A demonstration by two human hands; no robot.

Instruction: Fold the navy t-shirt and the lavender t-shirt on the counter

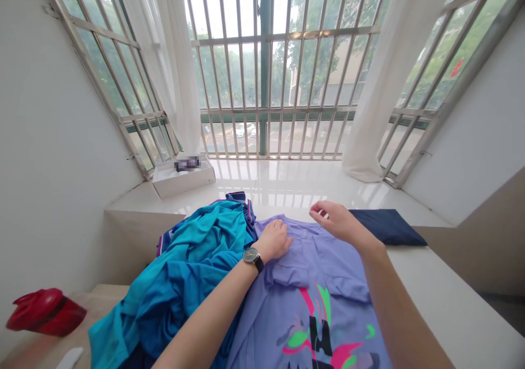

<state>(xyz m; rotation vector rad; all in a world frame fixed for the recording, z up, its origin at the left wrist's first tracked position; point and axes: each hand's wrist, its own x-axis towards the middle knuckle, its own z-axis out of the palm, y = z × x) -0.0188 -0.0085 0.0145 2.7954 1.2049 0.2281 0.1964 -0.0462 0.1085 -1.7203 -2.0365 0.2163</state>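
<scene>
A lavender T-shirt (295, 281) with a pink, green and black print lies spread out in front of me, its fabric rumpled across the upper part. My left hand (274, 241), with a watch (253, 258) on the wrist, rests on the shirt near its neckline, fingers laid on the cloth. Above the shirt's far right edge, my right hand (334, 220) is raised with loosely curved fingers and nothing visible in them. Left of the shirt is a heap of teal and blue clothes (192, 265), touching it.
A folded navy cloth (388, 227) lies to the right on the white surface. A white box (184, 177) with a blurred item stands on the sill at back left. A red bottle (47, 311) lies at far left. White curtains (373, 85) hang by barred windows.
</scene>
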